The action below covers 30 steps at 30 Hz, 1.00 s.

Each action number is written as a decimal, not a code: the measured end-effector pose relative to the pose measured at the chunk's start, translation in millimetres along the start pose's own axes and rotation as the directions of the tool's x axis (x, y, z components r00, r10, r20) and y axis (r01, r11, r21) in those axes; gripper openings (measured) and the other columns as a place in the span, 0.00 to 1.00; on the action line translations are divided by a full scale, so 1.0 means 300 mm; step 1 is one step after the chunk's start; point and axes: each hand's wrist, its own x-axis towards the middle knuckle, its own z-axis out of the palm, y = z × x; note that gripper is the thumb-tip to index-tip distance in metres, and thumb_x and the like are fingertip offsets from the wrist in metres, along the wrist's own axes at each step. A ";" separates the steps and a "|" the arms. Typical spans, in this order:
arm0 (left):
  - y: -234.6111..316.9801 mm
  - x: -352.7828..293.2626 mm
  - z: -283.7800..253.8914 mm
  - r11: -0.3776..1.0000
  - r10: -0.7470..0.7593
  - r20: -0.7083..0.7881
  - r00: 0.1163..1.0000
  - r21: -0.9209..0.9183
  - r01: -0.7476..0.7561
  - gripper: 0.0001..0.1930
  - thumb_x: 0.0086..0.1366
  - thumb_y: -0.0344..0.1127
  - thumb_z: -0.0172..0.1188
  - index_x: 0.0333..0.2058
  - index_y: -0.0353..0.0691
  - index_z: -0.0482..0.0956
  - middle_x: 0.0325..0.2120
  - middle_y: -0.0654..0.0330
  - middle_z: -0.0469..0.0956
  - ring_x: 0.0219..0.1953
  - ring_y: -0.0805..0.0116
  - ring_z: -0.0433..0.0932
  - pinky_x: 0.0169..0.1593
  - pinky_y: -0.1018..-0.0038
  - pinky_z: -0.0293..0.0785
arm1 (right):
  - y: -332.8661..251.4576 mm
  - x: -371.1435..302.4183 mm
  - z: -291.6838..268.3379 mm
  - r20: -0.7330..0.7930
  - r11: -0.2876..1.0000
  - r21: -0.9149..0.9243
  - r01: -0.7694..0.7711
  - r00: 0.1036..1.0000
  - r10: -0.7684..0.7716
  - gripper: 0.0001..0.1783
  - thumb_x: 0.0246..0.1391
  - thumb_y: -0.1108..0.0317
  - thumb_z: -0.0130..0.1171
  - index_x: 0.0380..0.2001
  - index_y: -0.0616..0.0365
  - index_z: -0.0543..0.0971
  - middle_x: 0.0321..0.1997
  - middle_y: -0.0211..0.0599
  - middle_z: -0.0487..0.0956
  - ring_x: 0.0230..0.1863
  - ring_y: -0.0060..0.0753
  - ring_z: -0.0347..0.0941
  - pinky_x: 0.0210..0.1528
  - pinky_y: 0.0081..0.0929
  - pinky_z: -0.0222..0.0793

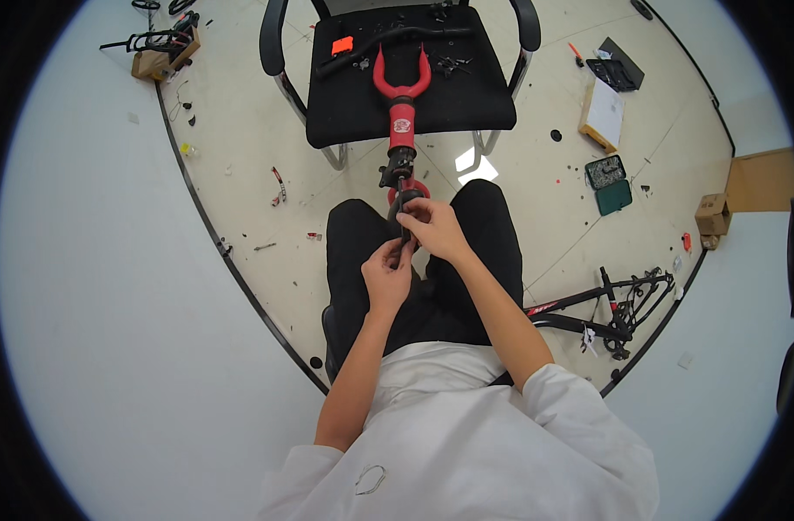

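Observation:
A red fork [402,87] lies with its two prongs on the black seat of the chair in front of me, and its lower end reaches toward my knees. A black clamp-like part [399,165] sits at that end. Between my thighs, a thin dark rod [402,205] runs down from the clamp to my hands. My right hand [434,227] pinches the rod near its middle. Just below and to the left, my left hand [388,273] is closed with its fingertips at the lower end. Fingers partly hide what lies there, including a rounded dark part behind the rod.
The chair [353,128] also carries a black handlebar [405,36], an orange piece [342,45] and small metal parts. On the floor at right lie a black bike frame [605,308], a green case [614,198] and a white-topped box [602,115]. Small parts are scattered on both sides.

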 end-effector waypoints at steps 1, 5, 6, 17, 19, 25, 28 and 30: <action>0.002 0.004 0.000 1.000 -0.017 0.009 1.000 -0.021 0.017 0.10 0.60 0.28 0.60 0.36 0.24 0.77 0.25 0.60 0.79 0.27 0.80 0.76 0.32 0.84 0.72 | 0.003 0.006 -0.001 0.008 1.000 0.019 -0.002 1.000 0.002 0.13 0.47 0.68 0.60 0.32 0.68 0.77 0.22 0.37 0.77 0.23 0.23 0.74 0.27 0.22 0.68; 0.004 0.018 -0.004 0.999 -0.026 0.013 1.000 -0.025 0.027 0.10 0.60 0.29 0.60 0.36 0.24 0.77 0.25 0.60 0.78 0.27 0.80 0.76 0.32 0.84 0.72 | 0.011 0.020 -0.005 0.022 0.998 0.057 -0.021 1.000 0.020 0.13 0.48 0.68 0.59 0.32 0.69 0.77 0.22 0.37 0.78 0.21 0.20 0.72 0.23 0.21 0.66; 0.006 0.017 -0.004 0.999 -0.031 0.005 0.999 -0.025 0.032 0.10 0.60 0.29 0.60 0.36 0.24 0.77 0.25 0.60 0.78 0.27 0.80 0.76 0.32 0.84 0.72 | 0.011 0.019 -0.004 0.028 0.998 0.062 -0.029 0.999 0.027 0.13 0.49 0.68 0.59 0.33 0.69 0.77 0.23 0.36 0.78 0.20 0.20 0.71 0.22 0.21 0.65; 0.123 0.020 -0.059 0.643 -0.354 0.375 0.857 -0.568 0.514 0.14 0.64 0.39 0.56 0.37 0.30 0.77 0.27 0.55 0.79 0.27 0.71 0.77 0.33 0.78 0.74 | -0.048 0.036 -0.021 0.280 0.712 0.629 -0.312 0.945 0.166 0.15 0.56 0.66 0.54 0.44 0.63 0.75 0.38 0.37 0.80 0.35 0.24 0.74 0.37 0.19 0.68; 0.125 0.019 -0.065 0.693 -0.390 0.366 0.845 -0.487 0.532 0.16 0.66 0.41 0.53 0.38 0.31 0.77 0.28 0.56 0.79 0.28 0.69 0.78 0.35 0.77 0.75 | -0.051 0.036 -0.020 0.263 0.690 0.636 -0.346 0.938 0.227 0.13 0.55 0.66 0.57 0.41 0.62 0.77 0.36 0.36 0.79 0.36 0.24 0.74 0.39 0.20 0.69; 0.151 0.023 -0.071 0.738 -0.336 0.174 0.926 -0.563 0.373 0.18 0.68 0.44 0.49 0.37 0.30 0.76 0.26 0.56 0.79 0.26 0.70 0.78 0.32 0.79 0.75 | -0.026 0.056 -0.014 0.268 0.671 0.636 -0.381 0.924 0.272 0.13 0.50 0.65 0.63 0.37 0.61 0.78 0.34 0.34 0.79 0.35 0.24 0.74 0.40 0.21 0.70; 0.120 0.024 -0.054 0.934 -0.188 0.078 0.979 -0.294 0.203 0.12 0.63 0.36 0.58 0.36 0.29 0.77 0.27 0.57 0.79 0.27 0.74 0.78 0.32 0.81 0.74 | -0.015 0.069 0.002 0.228 0.663 0.653 -0.365 0.930 0.288 0.11 0.48 0.67 0.65 0.32 0.60 0.77 0.31 0.33 0.78 0.32 0.23 0.74 0.36 0.20 0.70; 0.120 0.022 -0.045 0.982 -0.128 0.051 0.990 -0.133 0.134 0.09 0.57 0.28 0.63 0.35 0.28 0.78 0.26 0.59 0.78 0.27 0.77 0.77 0.32 0.83 0.73 | -0.022 0.075 0.012 0.200 0.658 0.665 -0.354 0.933 0.299 0.10 0.46 0.68 0.67 0.28 0.59 0.75 0.29 0.32 0.77 0.30 0.22 0.73 0.32 0.20 0.68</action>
